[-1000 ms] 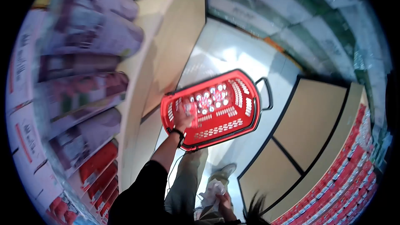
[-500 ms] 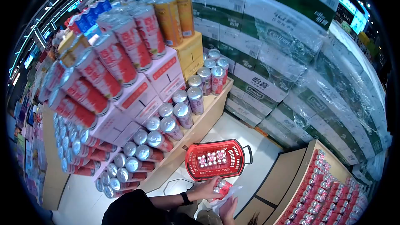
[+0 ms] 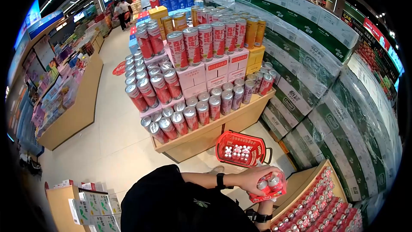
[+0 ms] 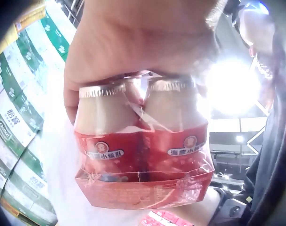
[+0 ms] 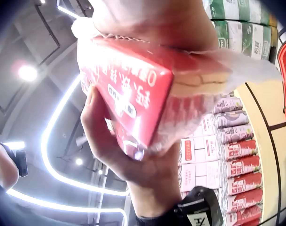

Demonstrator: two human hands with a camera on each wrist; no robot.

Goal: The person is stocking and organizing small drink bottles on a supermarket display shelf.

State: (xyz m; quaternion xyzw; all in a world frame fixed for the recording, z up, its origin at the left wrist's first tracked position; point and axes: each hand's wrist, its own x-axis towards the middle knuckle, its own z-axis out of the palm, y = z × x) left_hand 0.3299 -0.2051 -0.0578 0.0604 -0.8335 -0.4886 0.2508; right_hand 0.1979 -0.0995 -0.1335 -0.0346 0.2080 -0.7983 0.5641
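Observation:
In the head view my left hand (image 3: 253, 178) grips a film-wrapped pack of small drink bottles (image 3: 271, 185) with a red card tray. The left wrist view shows that hand across the foil caps of two cream-coloured bottles (image 4: 110, 110). My right hand (image 5: 157, 21) is at the pack's other side, pale thin plastic bag (image 5: 253, 70) bunched against it; its fingers are hidden. From below, the left hand's fingers (image 5: 98, 127) wrap the red pack in the right wrist view. Beyond, a red basket (image 3: 256, 145) with several similar packs (image 3: 237, 152) stands on the floor.
A wooden display (image 3: 189, 149) with stacked tall cans (image 3: 195, 45) stands ahead. Film-wrapped white and green cartons (image 3: 300, 99) rise to the right. Nearer, a wooden bin (image 3: 337, 180) holds rows of red packs. Pale floor (image 3: 113, 122) stretches left, with people far off.
The head view has lifted from the basket to the aisle. My left hand, earlier inside the basket, has brought the pack up to my right hand and the plastic bag.

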